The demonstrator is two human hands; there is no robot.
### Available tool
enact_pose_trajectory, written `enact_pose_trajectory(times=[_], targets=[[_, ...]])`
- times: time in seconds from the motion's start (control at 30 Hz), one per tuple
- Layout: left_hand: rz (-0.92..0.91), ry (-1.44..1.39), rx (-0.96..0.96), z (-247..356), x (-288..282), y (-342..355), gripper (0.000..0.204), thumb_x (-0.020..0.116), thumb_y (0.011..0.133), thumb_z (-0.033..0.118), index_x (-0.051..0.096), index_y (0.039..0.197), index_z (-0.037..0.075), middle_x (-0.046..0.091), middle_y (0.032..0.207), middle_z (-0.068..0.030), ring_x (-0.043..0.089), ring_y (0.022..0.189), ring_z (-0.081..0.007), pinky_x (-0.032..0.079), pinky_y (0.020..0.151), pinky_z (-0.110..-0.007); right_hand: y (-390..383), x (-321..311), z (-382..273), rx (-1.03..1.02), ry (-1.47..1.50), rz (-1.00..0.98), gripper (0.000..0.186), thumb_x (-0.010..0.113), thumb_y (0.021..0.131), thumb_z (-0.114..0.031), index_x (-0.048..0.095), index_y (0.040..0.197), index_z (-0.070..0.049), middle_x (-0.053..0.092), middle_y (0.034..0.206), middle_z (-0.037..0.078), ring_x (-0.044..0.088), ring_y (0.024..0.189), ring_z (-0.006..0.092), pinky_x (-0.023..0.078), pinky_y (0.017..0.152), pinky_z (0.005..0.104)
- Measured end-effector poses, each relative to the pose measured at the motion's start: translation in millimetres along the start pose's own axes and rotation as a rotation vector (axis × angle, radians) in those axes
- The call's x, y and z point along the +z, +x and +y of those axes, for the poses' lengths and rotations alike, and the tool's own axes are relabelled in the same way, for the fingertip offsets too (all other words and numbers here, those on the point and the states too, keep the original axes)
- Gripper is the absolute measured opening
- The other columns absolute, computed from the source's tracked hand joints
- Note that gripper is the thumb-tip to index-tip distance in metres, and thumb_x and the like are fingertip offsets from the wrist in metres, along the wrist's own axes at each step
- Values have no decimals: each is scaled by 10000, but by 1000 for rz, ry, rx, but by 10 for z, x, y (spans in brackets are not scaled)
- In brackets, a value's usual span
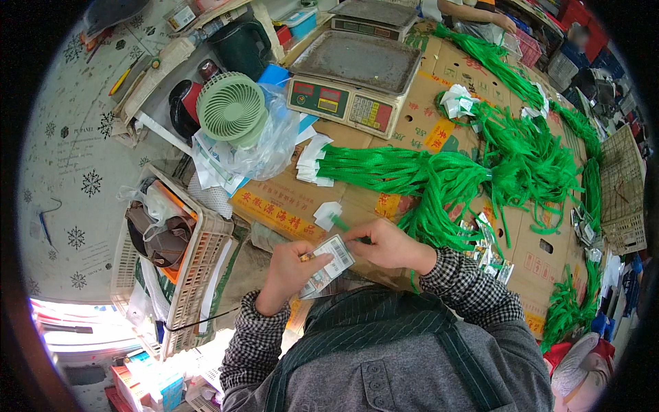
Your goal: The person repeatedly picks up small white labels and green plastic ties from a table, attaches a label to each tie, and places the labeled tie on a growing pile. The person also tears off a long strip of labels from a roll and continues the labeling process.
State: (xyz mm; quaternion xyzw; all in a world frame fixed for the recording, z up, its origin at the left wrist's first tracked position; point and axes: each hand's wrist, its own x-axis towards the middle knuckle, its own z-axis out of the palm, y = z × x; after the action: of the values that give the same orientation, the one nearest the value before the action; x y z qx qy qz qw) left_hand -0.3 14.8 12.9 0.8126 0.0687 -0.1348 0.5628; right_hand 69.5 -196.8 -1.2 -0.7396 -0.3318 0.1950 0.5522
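Head view: a tabletop covered in brown cardboard [528, 257] spreads away from the person. Across it lies a long bundle of green mesh strips [391, 170], with white tabs [314, 161] at its left end; a looser green heap [532, 154] sits farther right. To the person's left stands a beige plastic crate [195, 288] with a brown bag [161, 237] inside. Beyond the bundle is a weighing scale [360, 62] with a flat metal pan, and left of that, a pale green fan [232, 106] beside a clear plastic bag [271, 147]. Near the front edge, the left hand [287, 269] grasps a small stack of printed cards [333, 257], thumb on top. Just right of the cards, the right hand [391, 244] has its fingers bent at a single green strip [339, 222]; the contact is too small to tell whether it grips. That strip runs to a white tag [328, 214] just beyond the cards.
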Motion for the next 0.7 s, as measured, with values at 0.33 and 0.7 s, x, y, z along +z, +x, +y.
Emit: enact_pose_trajectory(times=[0.33, 0.7], targets=[[-15, -4, -32, -23, -3, 19, 198, 717, 768, 146, 658, 767, -43, 653, 676, -53, 585, 592, -64, 455, 508, -225, -5, -4, -8, 40, 16, -9, 193, 578, 795, -84, 657, 955, -12, 636, 876, 179, 626, 801, 310, 485, 711, 364], [-40, -89, -40, -61, 14, 31, 196, 711, 778, 146, 653, 761, -41, 646, 670, -45, 575, 586, -57, 446, 499, -219, -10, 1, 2, 14, 91, -31, 177, 608, 808, -111, 644, 932, 9, 633, 829, 158, 617, 768, 254, 474, 701, 335]])
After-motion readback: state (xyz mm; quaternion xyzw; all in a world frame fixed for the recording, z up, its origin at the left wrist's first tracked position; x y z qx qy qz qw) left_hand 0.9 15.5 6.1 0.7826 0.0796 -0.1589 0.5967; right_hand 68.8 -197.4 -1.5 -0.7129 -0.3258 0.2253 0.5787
